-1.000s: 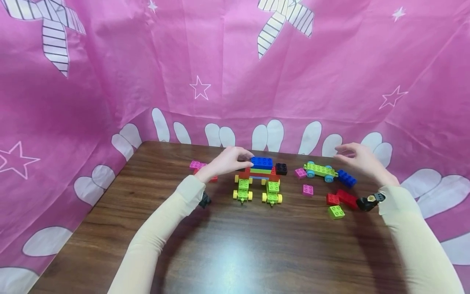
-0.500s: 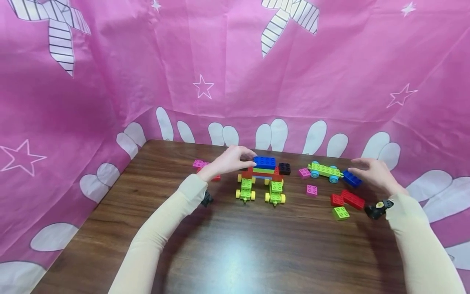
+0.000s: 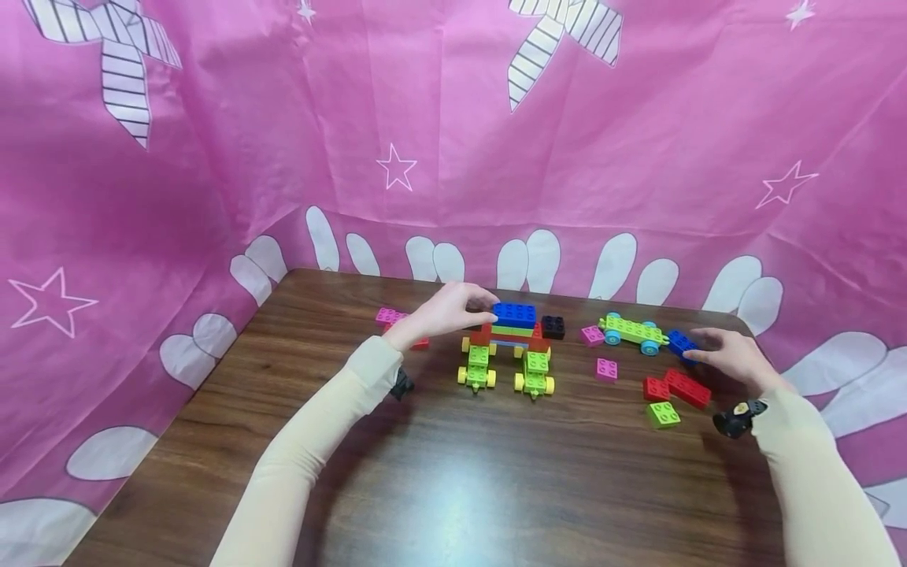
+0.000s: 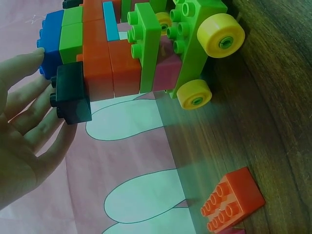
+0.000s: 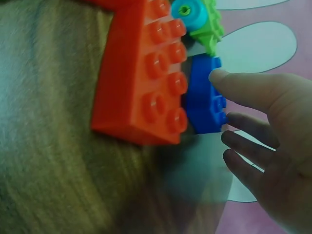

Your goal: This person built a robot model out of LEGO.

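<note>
A structure of toy building bricks (image 3: 520, 331) stands on yellow-wheeled green bases, with a blue brick (image 3: 515, 315) on top. My left hand (image 3: 449, 309) holds the left end of that top brick, thumb in front and fingers behind. In the left wrist view the left hand (image 4: 24, 122) also lies beside a black brick (image 4: 73, 92) on the structure. At the right, my right hand (image 3: 733, 356) is at a loose blue brick (image 3: 682, 345). In the right wrist view its thumb overlaps the edge of the blue brick (image 5: 202, 97), while its other fingers are spread beyond, loosely bent.
A green wheeled base (image 3: 633, 331) with blue wheels lies beside the loose blue brick. Red bricks (image 3: 686, 387), a lime brick (image 3: 663, 415) and pink bricks (image 3: 606, 369) are scattered nearer. More pink (image 3: 390, 316) and red bricks lie left on the wooden table (image 3: 397, 488). A pink curtain (image 3: 468, 157) hangs behind.
My right hand has come down from above the table to the loose blue brick. My left hand stays at the structure's top. The head view has shifted slightly.
</note>
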`<action>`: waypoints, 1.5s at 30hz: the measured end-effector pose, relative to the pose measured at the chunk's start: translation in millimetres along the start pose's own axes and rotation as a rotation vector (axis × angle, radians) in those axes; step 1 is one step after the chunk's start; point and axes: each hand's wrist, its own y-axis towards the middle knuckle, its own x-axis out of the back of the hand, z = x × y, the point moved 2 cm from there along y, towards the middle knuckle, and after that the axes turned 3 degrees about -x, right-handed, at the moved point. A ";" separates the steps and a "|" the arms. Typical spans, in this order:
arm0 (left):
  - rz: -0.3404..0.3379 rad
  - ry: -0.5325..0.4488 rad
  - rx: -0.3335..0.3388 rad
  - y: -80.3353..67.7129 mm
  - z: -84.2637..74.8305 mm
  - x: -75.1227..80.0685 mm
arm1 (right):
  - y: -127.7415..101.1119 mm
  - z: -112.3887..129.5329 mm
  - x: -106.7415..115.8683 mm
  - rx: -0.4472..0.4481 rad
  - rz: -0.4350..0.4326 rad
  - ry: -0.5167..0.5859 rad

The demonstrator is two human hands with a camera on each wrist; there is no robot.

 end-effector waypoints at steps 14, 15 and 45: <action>-0.005 0.012 -0.008 0.1 1.1 -0.6 | 1.0 -12.0 -4.9 -0.010 0.013 -0.025; -0.005 0.012 -0.007 0.2 1.0 -0.4 | 1.4 -12.3 -5.1 -0.014 0.015 -0.021; 0.010 -0.021 -0.007 -1.1 -0.3 0.4 | -22.1 0.9 19.2 0.029 -0.184 -0.016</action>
